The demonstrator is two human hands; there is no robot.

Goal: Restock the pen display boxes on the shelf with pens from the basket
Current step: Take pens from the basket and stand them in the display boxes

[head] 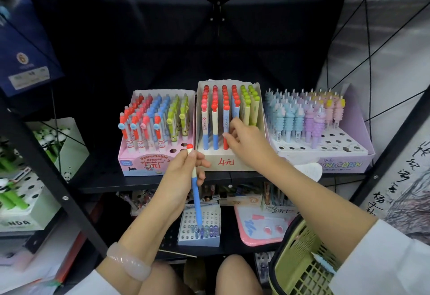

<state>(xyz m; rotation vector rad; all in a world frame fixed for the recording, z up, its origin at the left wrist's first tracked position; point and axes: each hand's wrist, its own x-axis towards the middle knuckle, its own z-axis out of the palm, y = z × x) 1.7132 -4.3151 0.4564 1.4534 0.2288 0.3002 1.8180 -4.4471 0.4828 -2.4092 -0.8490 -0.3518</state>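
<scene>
A blue pen [196, 192] is pinched in the left hand [186, 169] — red cap above the grip; the right hand [246, 141] is held open, fingertips at the middle box [223, 159].

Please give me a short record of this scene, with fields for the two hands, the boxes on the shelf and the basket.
left hand: holds a blue pen with red cap, upright
right hand: fingers reach among the pens of the middle box
left box: pink, some front holes free
right box: unicorn pens, front rows free
basket: green, at the lower right, on the right arm
</scene>
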